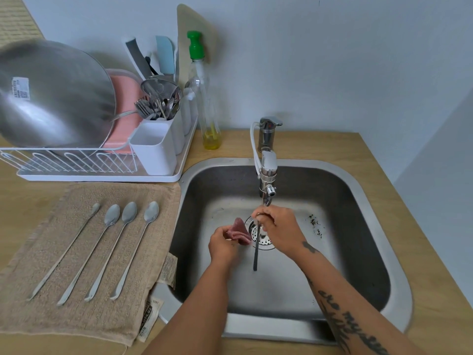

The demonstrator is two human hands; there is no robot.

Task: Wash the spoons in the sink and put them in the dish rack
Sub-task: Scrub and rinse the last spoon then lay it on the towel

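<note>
Over the steel sink (371, 226), my right hand (279, 229) grips a long-handled spoon (255, 254) by its bowl end, right under the faucet spout (267, 190); the handle hangs down towards me. My left hand (222, 245) holds a crumpled pink cloth (239, 233) just left of the spoon. Several more long spoons (112, 249) lie side by side on a beige towel (84, 311) left of the sink. The white dish rack (102, 175) stands behind the towel, its cutlery holder (153, 149) partly filled with cutlery.
A large steel bowl (51, 93) and a pink board sit in the rack. A soap bottle (208, 103) with a green top stands between rack and faucet. The drain strainer (263, 237) lies under my hands. Dark crumbs (316, 225) dot the sink floor at right.
</note>
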